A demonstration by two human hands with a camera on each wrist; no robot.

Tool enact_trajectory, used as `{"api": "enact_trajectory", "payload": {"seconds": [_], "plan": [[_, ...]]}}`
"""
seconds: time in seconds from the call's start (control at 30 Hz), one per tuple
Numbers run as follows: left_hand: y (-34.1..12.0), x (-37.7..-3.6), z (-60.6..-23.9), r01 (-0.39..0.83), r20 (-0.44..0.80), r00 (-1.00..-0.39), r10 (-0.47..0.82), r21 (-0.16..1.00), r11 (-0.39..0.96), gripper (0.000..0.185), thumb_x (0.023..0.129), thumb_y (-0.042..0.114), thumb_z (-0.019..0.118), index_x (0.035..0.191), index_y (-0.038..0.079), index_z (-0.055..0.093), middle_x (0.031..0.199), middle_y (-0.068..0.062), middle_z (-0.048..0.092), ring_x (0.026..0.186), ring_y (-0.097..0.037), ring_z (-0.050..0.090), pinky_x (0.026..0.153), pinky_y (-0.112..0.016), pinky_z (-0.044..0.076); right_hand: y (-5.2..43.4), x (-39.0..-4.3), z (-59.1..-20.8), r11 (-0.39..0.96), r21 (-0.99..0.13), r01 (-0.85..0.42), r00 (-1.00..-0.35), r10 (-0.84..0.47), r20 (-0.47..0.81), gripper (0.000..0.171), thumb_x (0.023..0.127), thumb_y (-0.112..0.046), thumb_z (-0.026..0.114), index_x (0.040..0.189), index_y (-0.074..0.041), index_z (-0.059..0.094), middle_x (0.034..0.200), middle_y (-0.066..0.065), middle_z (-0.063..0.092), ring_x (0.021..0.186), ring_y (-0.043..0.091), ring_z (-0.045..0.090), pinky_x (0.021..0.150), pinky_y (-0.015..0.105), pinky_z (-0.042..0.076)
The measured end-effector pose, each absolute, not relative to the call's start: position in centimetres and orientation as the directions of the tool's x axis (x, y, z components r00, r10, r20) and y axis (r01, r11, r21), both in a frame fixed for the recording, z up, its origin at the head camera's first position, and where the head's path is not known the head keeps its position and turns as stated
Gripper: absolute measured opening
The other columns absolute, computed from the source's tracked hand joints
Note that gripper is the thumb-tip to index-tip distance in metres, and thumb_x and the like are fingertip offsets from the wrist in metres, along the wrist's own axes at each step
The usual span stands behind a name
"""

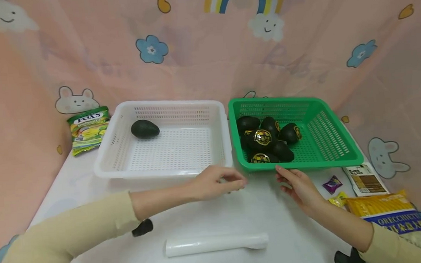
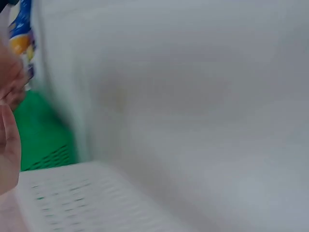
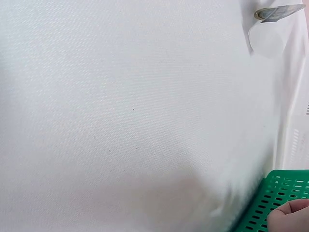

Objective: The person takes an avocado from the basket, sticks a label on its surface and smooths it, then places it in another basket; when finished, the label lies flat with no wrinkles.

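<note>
My left hand (image 1: 219, 182) hovers by the front right corner of the white basket (image 1: 162, 173), its fingers loosely bent with nothing between them. A lone avocado (image 1: 145, 129) lies in the back left of that basket. My right hand (image 1: 302, 190) is at the front of the green basket (image 1: 315, 164), with the index fingertip right at the rim and the other fingers loosely bent. Several dark avocados (image 1: 262, 140), some with black and gold stickers, are heaped in the green basket's left half. In the right wrist view, the hand (image 3: 289, 217) overlaps the green basket's wall.
A white plastic roll (image 1: 216, 244) lies on the table in front of me. Left of the white basket leans a green candy bag (image 1: 90, 129). On the right are a purple-wrapped candy (image 1: 332, 184), a brown and white packet (image 1: 367, 181) and a yellow pasta bag (image 1: 388, 212).
</note>
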State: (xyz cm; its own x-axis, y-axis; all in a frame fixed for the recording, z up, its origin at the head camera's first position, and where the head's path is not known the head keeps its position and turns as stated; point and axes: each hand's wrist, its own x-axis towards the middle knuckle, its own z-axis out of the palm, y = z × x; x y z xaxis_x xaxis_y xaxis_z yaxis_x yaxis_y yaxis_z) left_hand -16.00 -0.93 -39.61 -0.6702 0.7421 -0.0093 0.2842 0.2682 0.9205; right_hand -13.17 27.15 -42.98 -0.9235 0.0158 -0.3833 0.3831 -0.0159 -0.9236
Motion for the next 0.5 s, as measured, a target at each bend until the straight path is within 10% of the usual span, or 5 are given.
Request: {"api": "enact_trajectory", "payload": {"seconds": [0.2,0.5], "plan": [[-7.2,-13.2,-43.9,-0.334,-0.334,-0.819,0.467,0.939,0.084,0.049,0.097,0.034,0.061,0.128,-0.003,0.059,0.113,-0.011,0.067,0.105,-0.023,0.063,0.091,-0.035,0.052,26.7,-13.1,-42.9,-0.049,-0.929,0.367,-0.930,0.010,-0.367,0.027,0.096,-0.036,0.063,0.098,-0.010,0.060,0.088,-0.005,0.064,0.090,0.013,0.055,0.078,0.026,0.048],[-10.7,-13.6,-44.0,-0.363,-0.317,-0.919,0.233,0.912,-0.193,0.046,0.096,0.035,0.063,0.115,-0.007,0.064,0.107,-0.006,0.072,0.110,-0.023,0.063,0.098,-0.036,0.048,24.8,-12.8,-42.8,0.052,-0.909,0.413,-0.878,-0.244,-0.413,0.030,0.100,-0.035,0.056,0.112,-0.008,0.065,0.098,0.000,0.064,0.093,0.016,0.058,0.079,0.027,0.049]]}}
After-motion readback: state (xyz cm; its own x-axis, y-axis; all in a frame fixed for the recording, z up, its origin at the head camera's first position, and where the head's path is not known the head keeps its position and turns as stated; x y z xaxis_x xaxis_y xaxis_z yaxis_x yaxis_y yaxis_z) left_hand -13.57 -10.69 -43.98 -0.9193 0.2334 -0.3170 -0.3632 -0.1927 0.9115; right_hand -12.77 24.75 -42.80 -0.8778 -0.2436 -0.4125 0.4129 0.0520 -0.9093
